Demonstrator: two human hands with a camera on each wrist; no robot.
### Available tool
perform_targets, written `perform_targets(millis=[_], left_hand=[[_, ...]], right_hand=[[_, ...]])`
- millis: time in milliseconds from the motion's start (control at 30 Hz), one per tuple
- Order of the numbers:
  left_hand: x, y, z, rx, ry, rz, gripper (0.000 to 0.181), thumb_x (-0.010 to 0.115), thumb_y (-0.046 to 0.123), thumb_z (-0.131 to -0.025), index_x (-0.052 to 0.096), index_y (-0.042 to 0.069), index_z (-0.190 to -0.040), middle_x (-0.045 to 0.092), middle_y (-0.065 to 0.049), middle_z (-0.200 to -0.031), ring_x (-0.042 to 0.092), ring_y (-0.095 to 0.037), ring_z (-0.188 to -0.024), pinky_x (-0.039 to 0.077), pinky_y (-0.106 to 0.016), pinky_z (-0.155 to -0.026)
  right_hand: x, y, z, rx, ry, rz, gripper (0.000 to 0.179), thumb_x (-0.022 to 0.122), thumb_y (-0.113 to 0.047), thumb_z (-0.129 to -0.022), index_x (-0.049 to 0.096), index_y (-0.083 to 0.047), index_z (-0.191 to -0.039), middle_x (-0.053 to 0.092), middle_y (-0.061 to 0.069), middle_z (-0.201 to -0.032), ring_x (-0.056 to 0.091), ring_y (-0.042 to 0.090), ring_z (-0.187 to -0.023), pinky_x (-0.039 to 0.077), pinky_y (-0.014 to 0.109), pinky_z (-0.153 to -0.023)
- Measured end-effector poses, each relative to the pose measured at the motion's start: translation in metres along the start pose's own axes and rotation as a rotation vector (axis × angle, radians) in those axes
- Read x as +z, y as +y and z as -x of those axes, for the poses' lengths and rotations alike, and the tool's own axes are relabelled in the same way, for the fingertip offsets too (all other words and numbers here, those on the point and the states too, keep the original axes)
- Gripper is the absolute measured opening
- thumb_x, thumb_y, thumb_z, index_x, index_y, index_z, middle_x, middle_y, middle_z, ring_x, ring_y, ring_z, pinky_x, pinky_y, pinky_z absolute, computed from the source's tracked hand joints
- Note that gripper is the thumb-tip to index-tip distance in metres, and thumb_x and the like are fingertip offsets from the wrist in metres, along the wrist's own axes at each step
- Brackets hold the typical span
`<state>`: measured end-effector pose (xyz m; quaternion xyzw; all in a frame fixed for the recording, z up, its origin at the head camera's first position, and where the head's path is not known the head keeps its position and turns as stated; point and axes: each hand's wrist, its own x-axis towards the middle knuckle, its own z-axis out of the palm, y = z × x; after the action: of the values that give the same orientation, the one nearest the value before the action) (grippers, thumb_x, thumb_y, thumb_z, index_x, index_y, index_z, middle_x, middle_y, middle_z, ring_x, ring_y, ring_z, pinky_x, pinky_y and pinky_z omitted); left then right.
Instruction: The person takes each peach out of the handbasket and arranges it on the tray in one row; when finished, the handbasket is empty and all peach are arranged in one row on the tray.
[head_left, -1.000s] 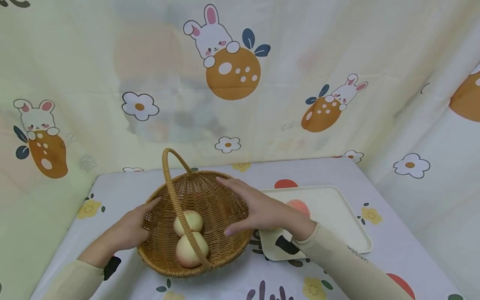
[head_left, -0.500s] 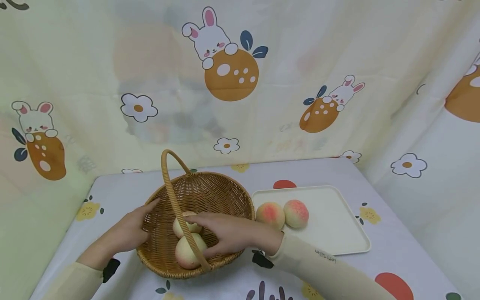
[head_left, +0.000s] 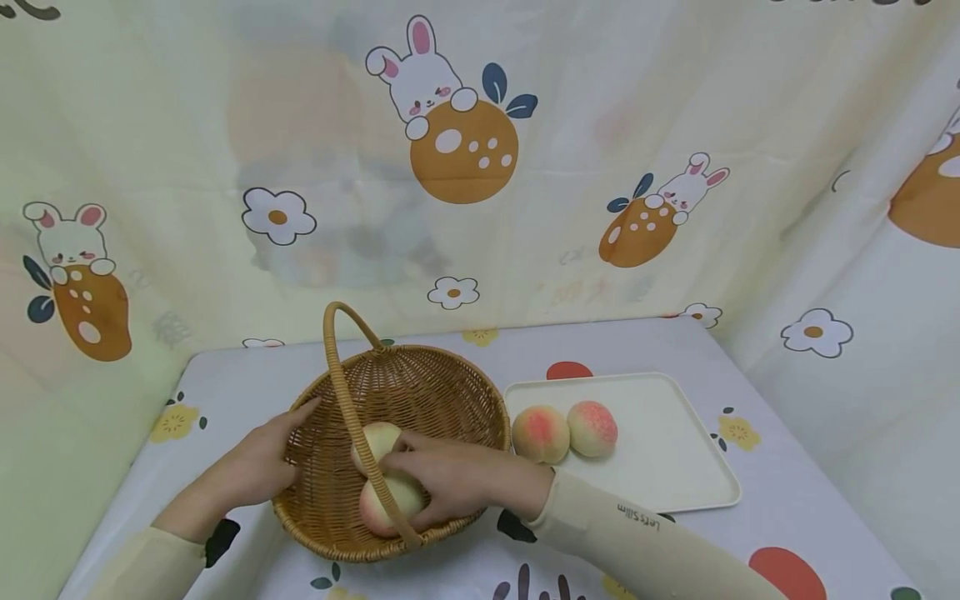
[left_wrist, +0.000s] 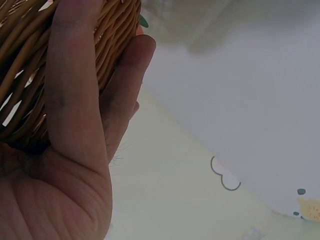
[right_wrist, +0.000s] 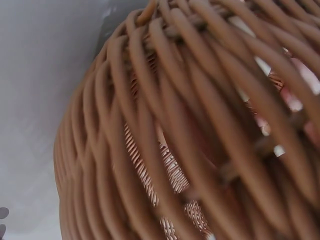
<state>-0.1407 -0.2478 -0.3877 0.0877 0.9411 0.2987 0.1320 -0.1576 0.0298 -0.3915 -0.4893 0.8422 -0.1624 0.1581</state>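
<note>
A brown wicker basket [head_left: 442,383] with an arched handle [head_left: 341,375] leans toward me. Two pale peaches lie in it, a near peach [head_left: 375,510] and a farther peach [head_left: 384,435], both partly behind the handle. My right hand [head_left: 450,473] reaches over the rim and grips the near peach, fingers bent over its top and thumb low on its right side. My left hand [head_left: 255,460] rests against the basket's left outer side; in the left wrist view its fingers [left_wrist: 72,95] lie extended along the weave. The right wrist view shows mostly blurred wicker [right_wrist: 150,130], with the hand hidden.
Right of the basket lies a cream rectangular tray [head_left: 663,458]. Two redder peaches sit side by side on its left part, a left one [head_left: 540,435] and a right one [head_left: 592,428]. A printed cloth covers the table [head_left: 247,375]; a patterned curtain [head_left: 555,250] hangs behind.
My right hand has moved from the basket's right rim down into it and taken hold of the near peach, which has shifted slightly right. The left hand has stayed put.
</note>
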Motion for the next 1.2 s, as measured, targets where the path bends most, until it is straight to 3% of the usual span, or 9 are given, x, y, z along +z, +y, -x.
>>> perform_targets(millis=[267, 433, 633, 867, 1067, 1200], left_hand=[[-0.001, -0.001, 0.000, 0.013, -0.004, -0.006, 0.093, 0.064, -0.014, -0.072, 0.027, -0.005, -0.156, 0.033, -0.039, -0.151, 0.036, -0.056, -0.135, 0.048, -0.059, -0.094], [-0.001, -0.001, 0.001, 0.016, 0.000, -0.006, 0.093, 0.064, -0.014, -0.072, 0.027, -0.005, -0.156, 0.033, -0.040, -0.150, 0.036, -0.057, -0.135, 0.045, -0.063, -0.096], [0.000, -0.001, 0.000, 0.013, 0.000, -0.004, 0.092, 0.064, -0.014, -0.072, 0.028, -0.005, -0.156, 0.033, -0.040, -0.150, 0.036, -0.058, -0.135, 0.044, -0.065, -0.097], [0.000, -0.003, 0.000, -0.003, -0.003, -0.009, 0.094, 0.065, -0.013, -0.071, 0.027, -0.005, -0.156, 0.034, -0.040, -0.149, 0.038, -0.058, -0.133, 0.048, -0.061, -0.093], [0.001, -0.004, -0.001, -0.002, -0.002, -0.004, 0.095, 0.067, -0.013, -0.071, 0.027, -0.005, -0.156, 0.033, -0.040, -0.150, 0.038, -0.058, -0.134, 0.046, -0.063, -0.095], [0.001, -0.004, -0.001, -0.004, -0.001, -0.004, 0.095, 0.067, -0.013, -0.071, 0.027, -0.005, -0.156, 0.033, -0.040, -0.150, 0.037, -0.058, -0.134, 0.046, -0.063, -0.095]], right_hand=[[0.000, -0.001, -0.001, 0.082, 0.049, 0.041, 0.061, 0.092, -0.036, -0.070, 0.059, -0.026, -0.120, 0.058, -0.014, -0.109, 0.055, 0.001, -0.089, 0.047, 0.020, -0.074], [0.004, -0.001, -0.002, 0.067, 0.035, 0.054, 0.068, 0.090, -0.041, -0.071, 0.061, -0.029, -0.130, 0.053, -0.008, -0.116, 0.055, 0.003, -0.088, 0.047, 0.019, -0.073], [0.004, 0.001, -0.002, 0.050, 0.057, 0.012, 0.061, 0.092, -0.038, -0.069, 0.062, -0.028, -0.122, 0.052, -0.011, -0.112, 0.055, 0.002, -0.090, 0.047, 0.019, -0.075], [-0.009, 0.009, 0.005, 0.084, 0.100, -0.210, 0.060, 0.089, -0.028, -0.066, 0.060, -0.028, -0.119, 0.060, -0.018, -0.106, 0.058, 0.002, -0.090, 0.050, 0.022, -0.072], [-0.024, 0.019, 0.018, 0.076, 0.226, -0.386, 0.083, 0.084, -0.018, -0.066, 0.051, -0.023, -0.141, 0.057, -0.011, -0.126, 0.058, 0.006, -0.107, 0.052, 0.027, -0.086], [-0.035, 0.029, 0.032, 0.073, 0.299, -0.561, 0.084, 0.082, -0.015, -0.070, 0.050, -0.021, -0.147, 0.054, -0.007, -0.130, 0.057, 0.014, -0.112, 0.054, 0.033, -0.087]])
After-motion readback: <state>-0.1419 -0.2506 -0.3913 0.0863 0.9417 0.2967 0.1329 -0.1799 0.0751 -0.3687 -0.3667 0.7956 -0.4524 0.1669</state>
